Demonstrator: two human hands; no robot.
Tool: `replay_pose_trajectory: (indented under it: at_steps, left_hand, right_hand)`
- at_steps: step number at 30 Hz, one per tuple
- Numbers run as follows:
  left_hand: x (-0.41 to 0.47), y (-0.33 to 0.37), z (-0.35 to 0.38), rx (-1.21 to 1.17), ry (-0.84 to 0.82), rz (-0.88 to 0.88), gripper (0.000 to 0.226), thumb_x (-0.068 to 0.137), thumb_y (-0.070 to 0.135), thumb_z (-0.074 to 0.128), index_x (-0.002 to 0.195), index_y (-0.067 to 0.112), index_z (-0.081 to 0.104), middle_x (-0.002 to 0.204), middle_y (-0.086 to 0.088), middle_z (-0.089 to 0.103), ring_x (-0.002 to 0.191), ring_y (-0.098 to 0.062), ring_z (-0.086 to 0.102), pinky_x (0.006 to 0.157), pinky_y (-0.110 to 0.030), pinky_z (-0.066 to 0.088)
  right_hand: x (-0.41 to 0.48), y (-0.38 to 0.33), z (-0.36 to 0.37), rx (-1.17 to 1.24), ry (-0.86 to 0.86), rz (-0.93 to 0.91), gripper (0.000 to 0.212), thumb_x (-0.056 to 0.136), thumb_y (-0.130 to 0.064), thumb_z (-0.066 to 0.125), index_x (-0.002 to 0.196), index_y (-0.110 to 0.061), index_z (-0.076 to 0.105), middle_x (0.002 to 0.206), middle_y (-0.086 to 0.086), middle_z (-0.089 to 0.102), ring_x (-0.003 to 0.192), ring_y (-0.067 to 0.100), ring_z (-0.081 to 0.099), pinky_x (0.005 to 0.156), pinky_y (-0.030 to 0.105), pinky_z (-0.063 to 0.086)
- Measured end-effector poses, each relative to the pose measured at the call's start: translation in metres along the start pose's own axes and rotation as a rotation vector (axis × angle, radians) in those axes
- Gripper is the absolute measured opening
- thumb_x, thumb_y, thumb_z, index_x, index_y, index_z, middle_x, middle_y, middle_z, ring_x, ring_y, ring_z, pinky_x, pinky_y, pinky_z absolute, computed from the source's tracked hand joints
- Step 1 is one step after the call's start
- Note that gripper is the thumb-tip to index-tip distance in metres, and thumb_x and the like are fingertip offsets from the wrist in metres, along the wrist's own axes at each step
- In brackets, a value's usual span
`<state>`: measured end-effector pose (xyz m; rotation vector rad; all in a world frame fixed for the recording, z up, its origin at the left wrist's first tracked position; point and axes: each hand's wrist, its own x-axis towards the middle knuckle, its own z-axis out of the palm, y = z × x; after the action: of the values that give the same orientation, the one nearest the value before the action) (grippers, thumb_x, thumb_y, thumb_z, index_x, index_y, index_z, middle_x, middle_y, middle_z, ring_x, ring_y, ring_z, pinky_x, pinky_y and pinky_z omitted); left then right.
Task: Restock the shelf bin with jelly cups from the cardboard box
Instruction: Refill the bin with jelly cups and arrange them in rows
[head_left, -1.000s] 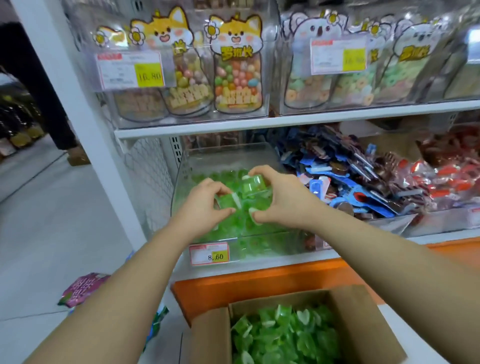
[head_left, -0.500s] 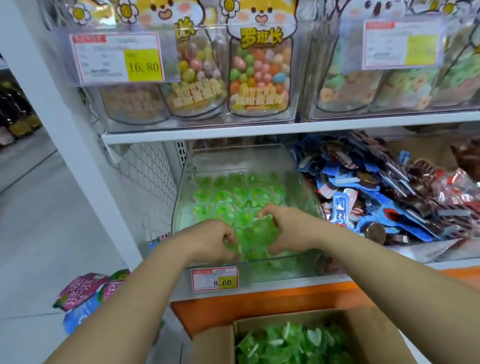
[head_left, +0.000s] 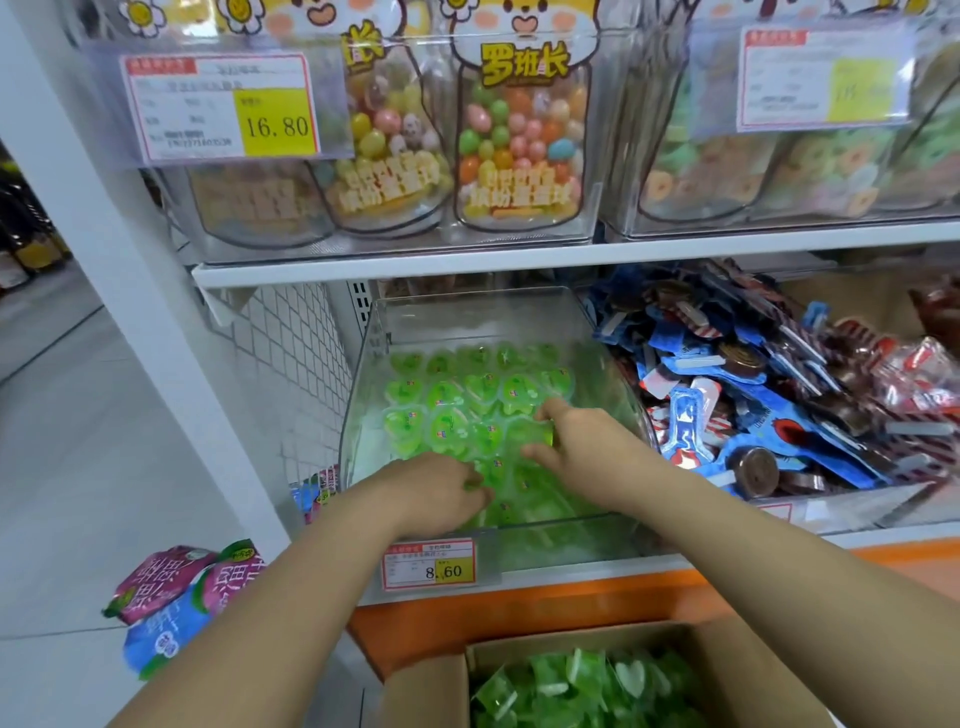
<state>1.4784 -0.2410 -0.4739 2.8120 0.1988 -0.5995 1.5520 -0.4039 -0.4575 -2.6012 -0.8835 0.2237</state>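
In the clear shelf bin (head_left: 358, 395), the left hand (head_left: 441, 493) curls its fingers onto jelly cups (head_left: 467, 400), hold unclear; the right hand (head_left: 576, 441) pinches one. A hasty release could scatter the neat rows.

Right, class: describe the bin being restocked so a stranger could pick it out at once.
On the white shelf unit, look below the candy jars. The clear bin sits at the left end, left hand and right hand inside. Its neighbour holds blue wrappers; this one holds green jelly cups and bears the 8.60 price tag.
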Motion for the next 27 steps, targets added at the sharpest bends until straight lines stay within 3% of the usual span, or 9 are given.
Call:
replay_pose_trajectory:
  at_steps: [3, 6, 8, 11, 13, 17, 21, 24, 27]
  left_hand:
    - [0.004, 0.000, 0.001, -0.024, 0.013, -0.009, 0.051, 0.096, 0.050, 0.038, 0.138, 0.022, 0.047, 0.146, -0.001, 0.043, 0.133, -0.022, 0.041, 0.108, -0.037, 0.036]
    - [0.003, 0.001, -0.003, -0.081, 0.017, -0.005, 0.049, 0.095, 0.049, 0.042, 0.135, 0.022, 0.051, 0.144, 0.000, 0.046, 0.130, -0.020, 0.044, 0.106, -0.033, 0.037]
    - [-0.001, 0.002, -0.006, -0.117, 0.043, 0.000, 0.048, 0.094, 0.049, 0.044, 0.134, 0.023, 0.052, 0.143, 0.001, 0.047, 0.129, -0.018, 0.045, 0.105, -0.029, 0.037]
    - [-0.015, -0.001, -0.014, -0.219, 0.151, 0.040, 0.043, 0.093, 0.046, 0.050, 0.129, 0.022, 0.058, 0.136, 0.004, 0.055, 0.122, -0.012, 0.051, 0.101, -0.024, 0.039]
    - [-0.026, -0.003, -0.020, -0.355, 0.243, 0.070, 0.036, 0.092, 0.041, 0.055, 0.122, 0.023, 0.062, 0.123, 0.006, 0.063, 0.109, -0.007, 0.058, 0.095, -0.022, 0.043]
    - [-0.044, 0.006, -0.028, -0.839, 0.379, 0.165, 0.018, 0.089, 0.033, 0.061, 0.106, 0.027, 0.064, 0.092, 0.005, 0.070, 0.084, -0.008, 0.068, 0.084, -0.029, 0.053]
    - [-0.052, 0.018, -0.020, -1.056, 0.434, 0.149, 0.004, 0.091, 0.014, 0.060, 0.092, 0.016, 0.057, 0.073, -0.004, 0.068, 0.063, -0.009, 0.067, 0.069, -0.027, 0.055]
    - [-0.047, 0.015, -0.018, -1.165, 0.533, 0.087, 0.006, 0.092, 0.007, 0.057, 0.090, 0.010, 0.052, 0.069, -0.005, 0.066, 0.054, -0.004, 0.064, 0.057, -0.017, 0.052]
    - [-0.040, 0.016, -0.027, -1.243, 0.573, 0.097, 0.008, 0.093, 0.005, 0.055, 0.089, 0.011, 0.050, 0.068, -0.003, 0.065, 0.052, -0.003, 0.063, 0.053, -0.014, 0.051]
  right_hand:
    - [-0.001, -0.003, -0.003, 0.152, 0.087, 0.013, 0.047, 0.095, -0.038, 0.049, 0.131, -0.009, 0.043, 0.090, 0.010, 0.063, 0.088, 0.025, 0.058, 0.072, 0.028, 0.040]
    - [-0.001, -0.008, -0.008, 0.280, 0.105, 0.051, 0.043, 0.097, -0.036, 0.046, 0.128, -0.007, 0.046, 0.062, -0.002, 0.049, 0.066, 0.014, 0.048, 0.054, 0.025, 0.029]
    - [-0.001, -0.010, -0.013, 0.337, 0.111, 0.077, 0.038, 0.097, -0.037, 0.045, 0.121, -0.009, 0.052, 0.064, -0.004, 0.050, 0.065, 0.012, 0.048, 0.053, 0.024, 0.031]
    - [-0.004, -0.011, -0.020, 0.404, 0.099, 0.096, 0.032, 0.097, -0.040, 0.042, 0.108, -0.015, 0.058, 0.090, 0.004, 0.062, 0.089, 0.022, 0.059, 0.071, 0.027, 0.038]
    - [-0.006, -0.013, -0.025, 0.429, 0.074, 0.092, 0.033, 0.096, -0.041, 0.042, 0.101, -0.014, 0.061, 0.096, 0.005, 0.063, 0.094, 0.023, 0.061, 0.078, 0.029, 0.040]
    - [-0.014, -0.023, -0.033, 0.434, -0.047, 0.033, 0.037, 0.098, -0.039, 0.040, 0.093, -0.010, 0.062, 0.078, 0.000, 0.062, 0.067, 0.005, 0.060, 0.065, 0.019, 0.042]
    - [-0.017, -0.025, -0.022, 0.471, -0.104, -0.009, 0.044, 0.096, -0.041, 0.044, 0.096, 0.000, 0.059, 0.078, 0.007, 0.064, 0.064, 0.006, 0.060, 0.075, 0.034, 0.049]
    - [-0.015, -0.027, -0.015, 0.811, -0.005, 0.046, 0.018, 0.093, -0.024, 0.056, 0.102, -0.008, 0.056, 0.072, 0.003, 0.064, 0.058, 0.010, 0.057, 0.062, 0.024, 0.049]
    - [-0.007, -0.034, -0.011, 1.024, 0.064, 0.101, 0.008, 0.091, -0.011, 0.059, 0.097, -0.009, 0.054, 0.069, 0.005, 0.062, 0.056, 0.011, 0.057, 0.054, 0.019, 0.050]
